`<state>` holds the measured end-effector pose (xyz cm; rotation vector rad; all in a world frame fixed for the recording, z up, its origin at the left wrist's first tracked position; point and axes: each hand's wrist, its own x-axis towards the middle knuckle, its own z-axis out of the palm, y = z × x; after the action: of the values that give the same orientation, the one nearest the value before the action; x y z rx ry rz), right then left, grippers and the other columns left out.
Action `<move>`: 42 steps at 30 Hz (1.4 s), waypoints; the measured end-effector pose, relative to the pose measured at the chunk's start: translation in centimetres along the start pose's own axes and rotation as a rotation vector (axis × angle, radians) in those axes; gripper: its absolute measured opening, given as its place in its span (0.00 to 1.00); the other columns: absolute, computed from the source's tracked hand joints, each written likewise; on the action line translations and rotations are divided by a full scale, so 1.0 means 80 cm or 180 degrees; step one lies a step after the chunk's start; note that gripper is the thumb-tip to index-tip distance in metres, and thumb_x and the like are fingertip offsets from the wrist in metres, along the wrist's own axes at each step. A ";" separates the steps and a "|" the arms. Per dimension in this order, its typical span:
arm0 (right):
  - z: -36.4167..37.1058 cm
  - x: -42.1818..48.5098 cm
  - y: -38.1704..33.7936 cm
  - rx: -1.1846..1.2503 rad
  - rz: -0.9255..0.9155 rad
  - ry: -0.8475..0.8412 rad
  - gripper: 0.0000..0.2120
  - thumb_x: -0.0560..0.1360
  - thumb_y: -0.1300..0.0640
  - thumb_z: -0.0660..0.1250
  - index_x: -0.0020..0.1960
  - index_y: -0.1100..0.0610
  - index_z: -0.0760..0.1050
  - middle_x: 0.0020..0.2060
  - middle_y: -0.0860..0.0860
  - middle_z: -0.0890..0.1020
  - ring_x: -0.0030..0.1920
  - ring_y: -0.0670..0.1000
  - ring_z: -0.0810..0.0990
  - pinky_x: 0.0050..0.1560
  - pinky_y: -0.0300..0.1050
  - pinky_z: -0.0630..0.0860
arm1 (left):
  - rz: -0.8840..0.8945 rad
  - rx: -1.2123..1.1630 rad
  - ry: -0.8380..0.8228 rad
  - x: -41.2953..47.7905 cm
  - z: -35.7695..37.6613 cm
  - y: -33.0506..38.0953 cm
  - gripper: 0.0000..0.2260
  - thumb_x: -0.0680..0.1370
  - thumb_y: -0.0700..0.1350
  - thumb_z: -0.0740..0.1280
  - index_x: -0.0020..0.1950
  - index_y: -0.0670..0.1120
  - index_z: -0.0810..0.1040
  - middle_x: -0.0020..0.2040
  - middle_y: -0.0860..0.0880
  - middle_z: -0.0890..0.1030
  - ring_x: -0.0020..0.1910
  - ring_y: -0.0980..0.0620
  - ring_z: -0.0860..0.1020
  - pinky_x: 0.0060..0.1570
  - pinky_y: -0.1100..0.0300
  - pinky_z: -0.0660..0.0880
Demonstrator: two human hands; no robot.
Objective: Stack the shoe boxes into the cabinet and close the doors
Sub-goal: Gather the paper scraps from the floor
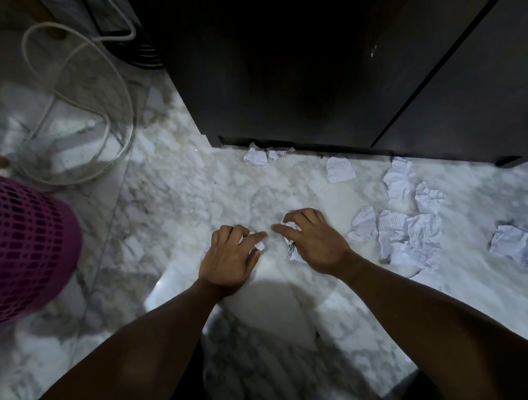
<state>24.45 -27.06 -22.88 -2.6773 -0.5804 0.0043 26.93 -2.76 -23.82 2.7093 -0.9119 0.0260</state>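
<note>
The left hand pinches a paper scrap on the floor, a purple basket well to its left. The right hand grips a paper ball. Open floor lies ahead up to the cabinet, its bottom edge running left-right; loose papers lie rightward.

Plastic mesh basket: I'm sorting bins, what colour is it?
Magenta plastic mesh basket, head view.

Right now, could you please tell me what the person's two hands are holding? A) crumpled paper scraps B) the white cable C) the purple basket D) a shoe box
A: the left hand and the right hand each curl their fingers round a crumpled paper scrap, low over the marble floor.
</note>
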 end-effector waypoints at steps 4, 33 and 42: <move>0.000 -0.002 0.001 -0.0101 0.0055 -0.0158 0.23 0.72 0.57 0.57 0.66 0.54 0.76 0.59 0.54 0.77 0.58 0.57 0.72 0.57 0.50 0.67 | -0.0008 -0.0067 -0.0109 0.002 0.000 -0.001 0.12 0.79 0.52 0.64 0.60 0.51 0.79 0.53 0.48 0.77 0.49 0.44 0.73 0.47 0.50 0.69; -0.004 0.002 0.003 -0.0209 -0.0146 -0.0377 0.32 0.74 0.28 0.60 0.63 0.52 0.76 0.63 0.51 0.74 0.65 0.54 0.69 0.63 0.52 0.66 | -0.0055 -0.0160 -0.0153 0.003 -0.011 -0.002 0.09 0.74 0.47 0.63 0.51 0.49 0.78 0.55 0.48 0.76 0.46 0.44 0.71 0.45 0.50 0.71; 0.013 0.008 0.001 -0.0163 -0.0053 0.0271 0.08 0.72 0.60 0.64 0.50 0.54 0.77 0.49 0.51 0.78 0.47 0.54 0.72 0.46 0.46 0.64 | 0.0102 -0.0066 0.0125 0.010 -0.002 -0.003 0.19 0.79 0.61 0.64 0.40 0.47 0.75 0.42 0.49 0.77 0.42 0.47 0.72 0.44 0.53 0.68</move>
<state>25.00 -26.50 -23.85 -2.7069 -0.5832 -0.1303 27.72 -3.03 -23.62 2.6655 -0.9390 0.0758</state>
